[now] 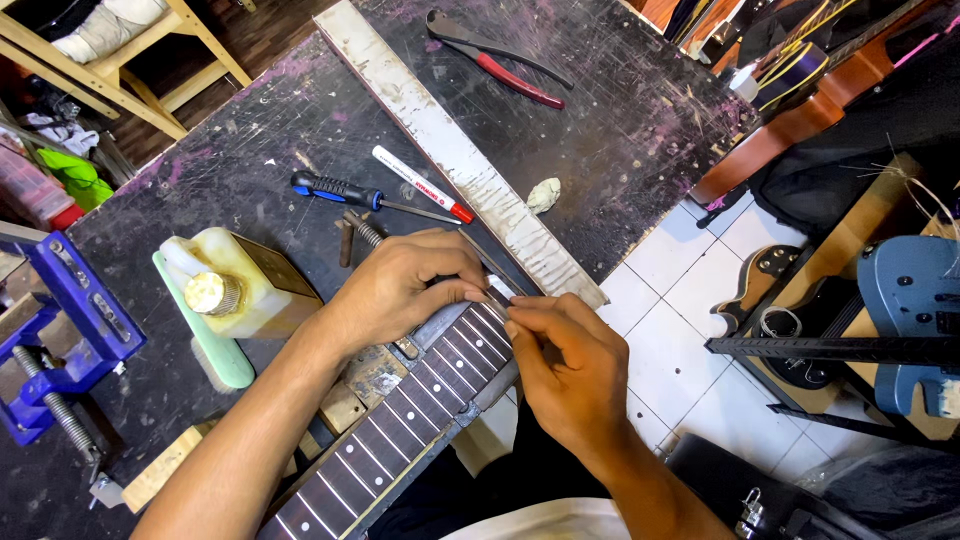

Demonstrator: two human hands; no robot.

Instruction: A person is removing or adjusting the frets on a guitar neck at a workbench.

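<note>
Far to the left of the fingers, a blue vise stands on the dark, scratched table. Closer to the left hand, a pale plastic bottle with a metal cap lies on a green brush. Above the fingers lie a screwdriver with a blue and black handle and a white marker with a red cap. A long, worn wooden strip runs diagonally just above both hands, and red-handled pliers lie well beyond it.

The left hand is curled and presses down on the upper end of the guitar neck. Its fingers bend over the edge of the dark fretboard with metal frets. The right hand is just beside it. Its fingers are pinched on a small pale piece at the end of the fretboard, between the two hands. The neck runs from the fingers down to the lower left.

To the right of the hands, over the tiled floor, a blue guitar body rests.
</note>
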